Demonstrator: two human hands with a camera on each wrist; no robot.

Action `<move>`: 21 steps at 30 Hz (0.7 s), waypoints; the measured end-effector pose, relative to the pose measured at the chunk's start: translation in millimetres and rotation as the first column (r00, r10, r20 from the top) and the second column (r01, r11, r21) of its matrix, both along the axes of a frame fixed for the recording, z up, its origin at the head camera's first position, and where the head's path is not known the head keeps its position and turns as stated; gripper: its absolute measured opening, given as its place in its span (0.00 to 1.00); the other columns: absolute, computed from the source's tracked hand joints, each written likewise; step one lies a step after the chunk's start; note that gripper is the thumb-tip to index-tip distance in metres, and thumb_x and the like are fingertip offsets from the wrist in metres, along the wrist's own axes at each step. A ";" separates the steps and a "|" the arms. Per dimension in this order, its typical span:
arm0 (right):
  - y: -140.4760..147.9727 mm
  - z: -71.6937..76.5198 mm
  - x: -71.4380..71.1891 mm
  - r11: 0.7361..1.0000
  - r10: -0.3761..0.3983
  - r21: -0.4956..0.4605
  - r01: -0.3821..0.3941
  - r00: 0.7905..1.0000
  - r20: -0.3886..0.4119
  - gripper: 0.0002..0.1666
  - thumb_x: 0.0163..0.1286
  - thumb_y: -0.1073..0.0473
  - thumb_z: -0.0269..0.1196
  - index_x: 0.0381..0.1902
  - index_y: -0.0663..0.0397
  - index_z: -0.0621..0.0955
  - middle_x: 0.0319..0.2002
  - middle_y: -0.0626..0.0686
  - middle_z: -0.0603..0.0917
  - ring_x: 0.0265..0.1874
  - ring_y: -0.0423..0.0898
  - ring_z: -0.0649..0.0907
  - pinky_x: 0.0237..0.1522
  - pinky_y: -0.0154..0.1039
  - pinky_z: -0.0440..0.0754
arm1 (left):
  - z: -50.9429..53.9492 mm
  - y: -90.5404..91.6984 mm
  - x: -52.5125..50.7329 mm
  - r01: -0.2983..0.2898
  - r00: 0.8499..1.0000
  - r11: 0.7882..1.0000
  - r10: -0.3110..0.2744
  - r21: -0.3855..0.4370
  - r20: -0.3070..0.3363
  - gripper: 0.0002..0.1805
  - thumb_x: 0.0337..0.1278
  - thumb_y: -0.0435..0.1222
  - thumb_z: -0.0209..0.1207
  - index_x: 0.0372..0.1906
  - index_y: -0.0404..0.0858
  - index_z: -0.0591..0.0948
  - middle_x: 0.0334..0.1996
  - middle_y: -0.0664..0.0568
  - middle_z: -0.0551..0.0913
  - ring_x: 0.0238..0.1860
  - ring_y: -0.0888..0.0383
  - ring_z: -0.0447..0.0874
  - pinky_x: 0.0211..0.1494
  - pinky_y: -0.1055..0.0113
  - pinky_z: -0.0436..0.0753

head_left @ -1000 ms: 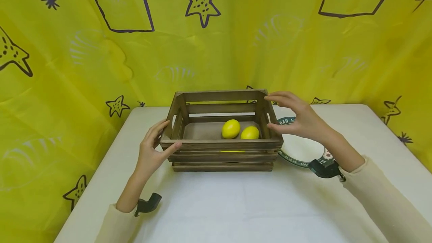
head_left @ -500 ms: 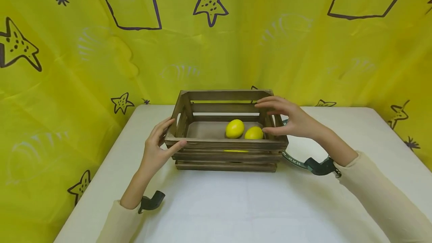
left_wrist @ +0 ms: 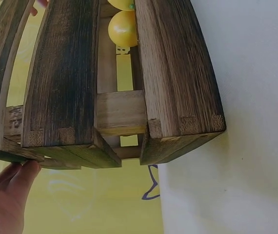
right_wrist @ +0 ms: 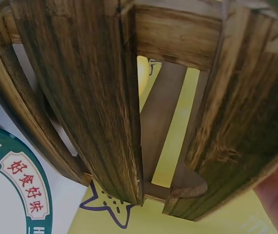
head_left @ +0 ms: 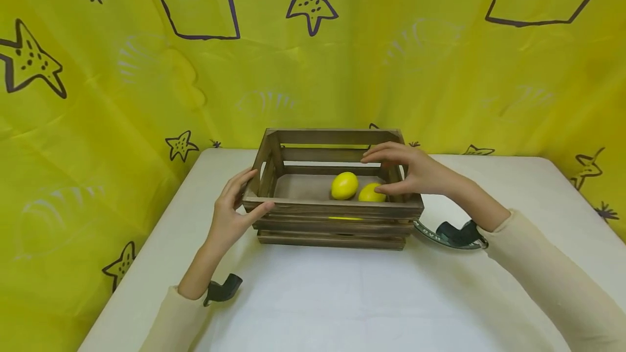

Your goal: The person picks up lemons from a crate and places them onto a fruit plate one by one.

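Note:
A brown slatted wooden crate [head_left: 337,213] stands on the white table, with two lemons inside: the left lemon [head_left: 344,186] and the right lemon [head_left: 372,193]. My left hand [head_left: 231,213] holds the crate's near left corner, thumb on the front rim and fingers along the left end. In the left wrist view, the left fingertips [left_wrist: 24,175] touch the crate's end. Over the crate's right end reaches my right hand [head_left: 411,171], thumb and fingers spread apart. Its thumb overlaps the right lemon in the head view; whether they touch I cannot tell.
Partly hidden behind the crate and right forearm lies a white plate with a green rim [head_left: 430,235]. A yellow curtain [head_left: 342,69] with starfish drawings hangs behind the white table [head_left: 313,297]. Dark camera mounts sit on both wrists.
My right hand has moved left from beside the crate's right end to over its inside, nearing the right lemon. The left hand keeps its hold. The whole view has shifted slightly.

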State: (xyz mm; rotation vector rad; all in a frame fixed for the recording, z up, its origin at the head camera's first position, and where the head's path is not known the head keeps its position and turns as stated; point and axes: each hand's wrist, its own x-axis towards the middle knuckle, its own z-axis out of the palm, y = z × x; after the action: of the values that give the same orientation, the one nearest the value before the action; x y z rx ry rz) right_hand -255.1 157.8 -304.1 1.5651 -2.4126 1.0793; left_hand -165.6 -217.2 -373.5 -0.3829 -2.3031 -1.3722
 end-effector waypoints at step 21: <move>-23.7 3.5 -24.5 0.943 0.160 0.267 -0.197 0.975 0.155 0.21 0.60 0.61 0.71 0.51 0.58 0.82 0.51 0.55 0.82 0.48 0.47 0.79 0.46 0.46 0.82 | -2.9 0.4 -1.6 0.007 1.000 1.000 -0.007 0.003 -0.025 0.39 0.48 0.31 0.71 0.68 0.40 0.70 0.69 0.48 0.67 0.63 0.49 0.71 0.54 0.81 0.71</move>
State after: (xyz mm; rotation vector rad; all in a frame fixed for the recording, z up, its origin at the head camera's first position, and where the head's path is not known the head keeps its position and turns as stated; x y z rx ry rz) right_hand -279.6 134.1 -300.6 1.8895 -2.6524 0.9223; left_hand -167.2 -216.9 -376.3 -0.4045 -2.2816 -1.3664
